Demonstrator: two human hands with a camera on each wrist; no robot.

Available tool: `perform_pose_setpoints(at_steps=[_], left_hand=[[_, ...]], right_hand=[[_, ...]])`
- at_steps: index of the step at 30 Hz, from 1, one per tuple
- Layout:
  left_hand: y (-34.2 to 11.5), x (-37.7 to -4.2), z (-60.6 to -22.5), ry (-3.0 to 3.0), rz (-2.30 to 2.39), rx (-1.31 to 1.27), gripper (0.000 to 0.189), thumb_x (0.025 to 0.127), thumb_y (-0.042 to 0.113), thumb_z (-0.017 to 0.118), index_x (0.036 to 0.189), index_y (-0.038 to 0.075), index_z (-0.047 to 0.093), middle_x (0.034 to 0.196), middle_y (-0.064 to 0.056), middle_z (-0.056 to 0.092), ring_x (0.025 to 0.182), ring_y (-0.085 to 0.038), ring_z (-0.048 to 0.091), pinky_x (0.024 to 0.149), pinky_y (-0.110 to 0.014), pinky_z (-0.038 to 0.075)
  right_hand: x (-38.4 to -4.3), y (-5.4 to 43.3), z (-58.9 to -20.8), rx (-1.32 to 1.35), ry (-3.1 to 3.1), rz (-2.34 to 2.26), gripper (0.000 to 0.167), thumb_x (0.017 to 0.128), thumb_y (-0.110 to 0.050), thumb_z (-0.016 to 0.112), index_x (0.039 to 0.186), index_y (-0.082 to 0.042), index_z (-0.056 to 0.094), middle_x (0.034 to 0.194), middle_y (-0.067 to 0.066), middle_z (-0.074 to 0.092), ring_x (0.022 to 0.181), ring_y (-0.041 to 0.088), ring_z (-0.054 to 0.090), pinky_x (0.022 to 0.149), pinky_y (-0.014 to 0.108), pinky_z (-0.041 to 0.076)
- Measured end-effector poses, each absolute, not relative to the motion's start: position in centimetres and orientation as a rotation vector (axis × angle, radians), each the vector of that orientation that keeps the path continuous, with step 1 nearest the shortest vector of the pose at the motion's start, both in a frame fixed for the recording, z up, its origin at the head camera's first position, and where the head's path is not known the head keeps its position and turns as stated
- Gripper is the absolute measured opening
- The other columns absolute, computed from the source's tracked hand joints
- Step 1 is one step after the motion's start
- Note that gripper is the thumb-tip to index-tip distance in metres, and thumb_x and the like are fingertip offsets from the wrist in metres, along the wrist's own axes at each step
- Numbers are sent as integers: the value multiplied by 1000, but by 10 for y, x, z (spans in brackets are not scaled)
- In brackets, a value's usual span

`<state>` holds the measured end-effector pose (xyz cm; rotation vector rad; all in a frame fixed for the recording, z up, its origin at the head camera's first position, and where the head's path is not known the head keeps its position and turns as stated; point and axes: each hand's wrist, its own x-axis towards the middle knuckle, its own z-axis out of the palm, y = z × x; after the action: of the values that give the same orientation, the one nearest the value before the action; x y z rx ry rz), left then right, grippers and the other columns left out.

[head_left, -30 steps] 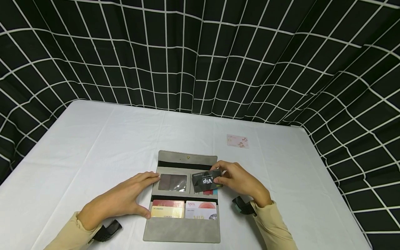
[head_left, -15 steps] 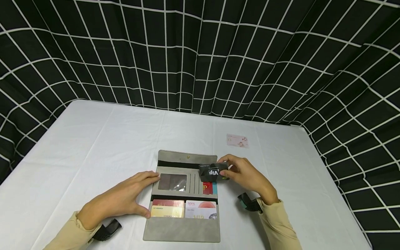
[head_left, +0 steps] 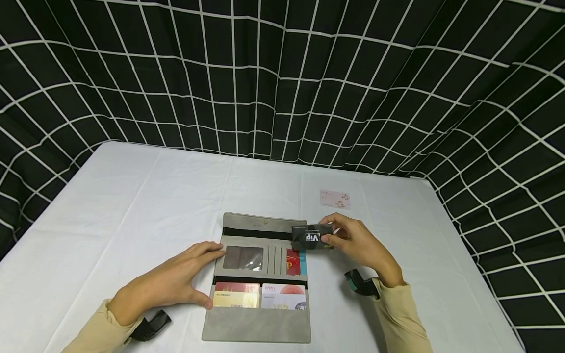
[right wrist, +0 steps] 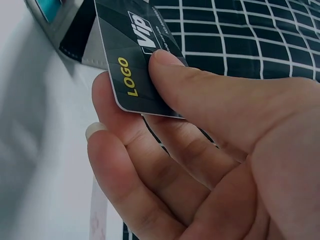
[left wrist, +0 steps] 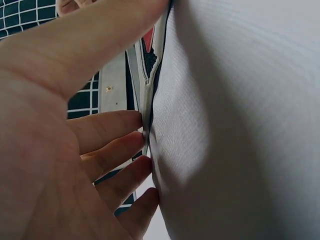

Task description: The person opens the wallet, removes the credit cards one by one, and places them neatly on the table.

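A grey wallet [head_left: 256,325] lies unfolded on the white table. My right hand [head_left: 359,241] pinches a black VIP card [head_left: 304,237] between thumb and fingers, over the wallet's upper right edge. In the right wrist view the card [right wrist: 127,55] shows a yellow LOGO print. My left hand [head_left: 165,282] rests along the wallet's left edge, fingers extended and thumb apart; in the left wrist view its fingertips [left wrist: 145,165] touch that edge. A red card [head_left: 293,262] and a blue card [head_left: 303,264] sit in the right-hand slots, beside a clear window pocket [head_left: 243,258].
The lower pockets hold a yellow card [head_left: 237,299] with a red one behind, and a white VIP card [head_left: 283,301] with another behind. A pale pink card [head_left: 335,199] lies on the white cloth [head_left: 145,206] beyond the wallet. A black gridded curtain [head_left: 265,88] encloses the table.
My right hand has carried the black VIP card up and to the right, off the slots, uncovering the red and blue cards. The left hand has stayed in place.
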<state>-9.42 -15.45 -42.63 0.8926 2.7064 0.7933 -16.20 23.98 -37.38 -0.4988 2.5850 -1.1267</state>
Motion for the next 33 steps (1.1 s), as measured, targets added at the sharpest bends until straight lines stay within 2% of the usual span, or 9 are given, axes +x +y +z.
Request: perform_pose_setpoints(at_steps=[11, 20, 29, 33], left_hand=[[-155, -94, -427, 2713, 788, 897, 105, 65, 67, 75, 144, 3, 49, 148, -10, 45, 136, -33, 46, 108, -56, 42], [-153, -95, -427, 2698, 777, 863, 108, 64, 67, 76, 146, 4, 46, 150, -9, 44, 137, -32, 45, 108, -54, 42], [-153, -96, -429, 2705, 780, 860, 108, 63, 65, 78, 146, 3, 46, 150, -10, 44, 137, -33, 45, 109, -54, 42], [-153, -96, -430, 2699, 771, 852, 107, 63, 62, 80, 146, 4, 46, 150, -10, 44, 137, -32, 45, 108, -54, 43]], right_hand=[[-168, 256, -375, -447, 2627, -1165, 26, 91, -6, 69, 116, -4, 62, 94, 15, 67, 75, 29, 68, 66, 27, 56], [-169, 266, -371, -383, 2686, -1159, 26, 91, -12, 70, 114, -1, 63, 96, 14, 68, 76, 23, 68, 66, 23, 53], [-173, 278, -368, -326, 2732, -1125, 27, 95, -12, 64, 119, 0, 63, 106, 18, 67, 82, 17, 69, 68, 23, 53], [-174, 283, -368, -309, 2776, -1118, 28, 95, -12, 63, 121, 0, 62, 105, 18, 67, 79, 15, 69, 67, 22, 51]])
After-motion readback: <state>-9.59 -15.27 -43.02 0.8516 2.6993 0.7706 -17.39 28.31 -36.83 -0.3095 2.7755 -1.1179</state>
